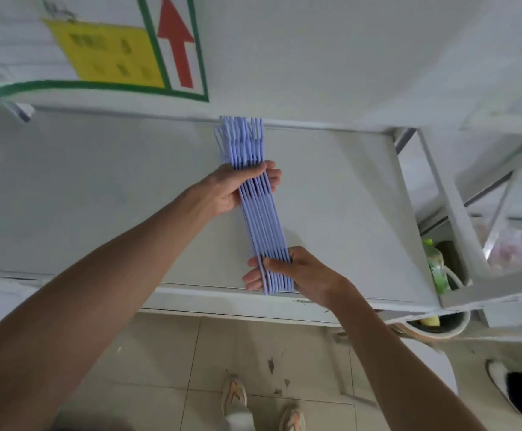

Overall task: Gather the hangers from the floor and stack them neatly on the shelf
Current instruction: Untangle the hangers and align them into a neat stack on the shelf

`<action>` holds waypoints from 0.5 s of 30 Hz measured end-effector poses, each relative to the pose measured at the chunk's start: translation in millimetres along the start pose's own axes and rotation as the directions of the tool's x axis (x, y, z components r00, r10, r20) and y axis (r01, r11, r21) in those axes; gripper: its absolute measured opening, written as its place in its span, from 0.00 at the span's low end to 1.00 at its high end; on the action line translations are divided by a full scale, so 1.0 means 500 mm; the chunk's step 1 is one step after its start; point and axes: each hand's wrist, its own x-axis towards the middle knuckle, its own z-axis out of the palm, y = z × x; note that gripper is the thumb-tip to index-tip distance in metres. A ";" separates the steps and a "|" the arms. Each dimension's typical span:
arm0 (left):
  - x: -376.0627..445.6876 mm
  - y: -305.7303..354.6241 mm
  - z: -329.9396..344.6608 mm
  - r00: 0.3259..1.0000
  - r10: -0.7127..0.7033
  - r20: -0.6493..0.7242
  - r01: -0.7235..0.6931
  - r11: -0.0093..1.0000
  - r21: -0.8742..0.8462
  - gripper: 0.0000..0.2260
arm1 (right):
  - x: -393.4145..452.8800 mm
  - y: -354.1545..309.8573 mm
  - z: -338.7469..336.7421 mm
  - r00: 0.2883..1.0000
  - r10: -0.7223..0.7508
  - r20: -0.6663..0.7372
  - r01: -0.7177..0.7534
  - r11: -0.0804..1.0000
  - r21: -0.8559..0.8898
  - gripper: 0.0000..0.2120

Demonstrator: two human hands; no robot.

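A bundle of thin lilac plastic hangers (261, 213) lies flat on the pale grey metal shelf (97, 194), its hooks pointing at the white wall (315, 57) and its near end just at the shelf's front lip. The left hand (237, 188) grips the bundle near the hook end, thumb on one side and fingers wrapped over the other. The right hand (293, 269) pinches the near end, fingers curled round it from both sides, squeezing the hangers into one block.

The stacking looks nearly done, so the main hazard is in letting go. The hangers stand on their thin edges, pressed side by side (only the squeeze seems to keep them tight), and if both hands open at once the block may fan out or topple sideways. The near end sits so close to the front lip that a nudge could tip a few onto the beige tiled floor (191, 353). The hooks look slightly uneven at the wall end, and pushing further may snag them together.
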 end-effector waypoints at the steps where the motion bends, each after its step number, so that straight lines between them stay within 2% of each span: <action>1: 0.005 -0.010 -0.005 0.999 0.032 -0.004 -0.032 0.999 -0.006 0.07 | 0.003 0.003 -0.001 1.000 -0.001 0.002 0.001 1.000 -0.001 0.15; 7: -0.002 -0.027 -0.015 0.989 0.146 -0.033 -0.146 0.989 0.007 0.07 | 0.013 0.008 -0.006 0.999 -0.026 0.042 0.027 0.999 -0.043 0.14; 11: 0.005 -0.030 0.002 0.977 0.197 -0.087 -0.191 0.979 0.067 0.07 | 0.027 0.026 -0.027 0.995 -0.069 0.077 0.067 0.997 0.027 0.13; 15: -0.020 -0.051 0.014 0.951 0.257 -0.170 -0.245 0.965 0.089 0.09 | 0.027 0.020 -0.022 0.992 -0.006 0.125 0.003 1.000 0.026 0.17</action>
